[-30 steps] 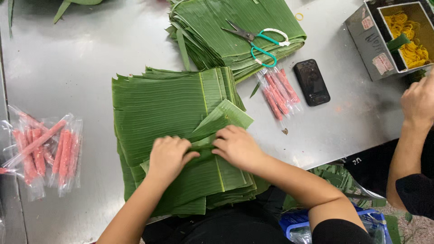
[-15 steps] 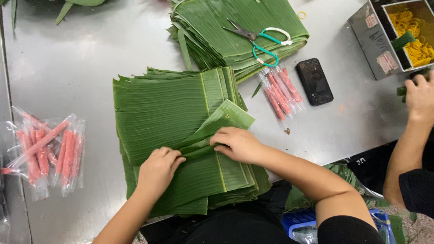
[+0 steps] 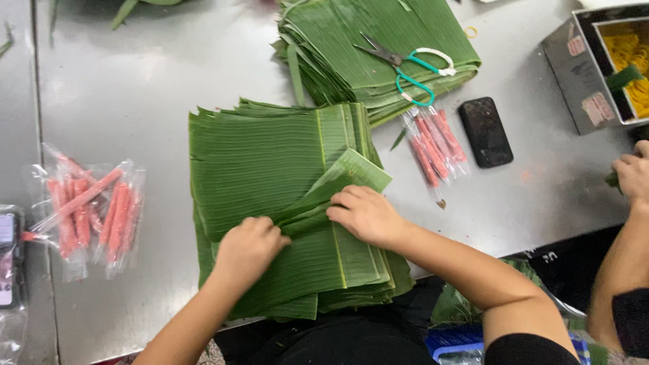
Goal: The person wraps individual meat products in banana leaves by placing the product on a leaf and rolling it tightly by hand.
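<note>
Since a moment ago your left hand (image 3: 249,247) has slid a little outward along the folded leaf (image 3: 324,196), while your right hand (image 3: 366,215) has stayed on the crease. Both of your hands press down on that leaf: the left with fingers curled over its lower-left end, the right with fingers bent and clamped on the fold near its middle.

At the far left, a phone (image 3: 8,257) lies at the table edge, and just beside it are clear packets of pink sticks (image 3: 88,213). The leaf you are working is a ribbed, glossy green strip, doubled over on a slant, its upper corner jutting up to the right. It lies on top of the near stack of banana leaves (image 3: 263,155), which sits at the table's front edge before you.

Farther back, a second leaf stack (image 3: 351,40) carries green-handled scissors (image 3: 409,64). To its right lie more pink stick packets (image 3: 433,145) and a black phone (image 3: 485,132). At the far right, an open grey box (image 3: 574,74) holds yellow rubber bands (image 3: 625,64), and another person's hand (image 3: 633,174) rests on the table near it.
</note>
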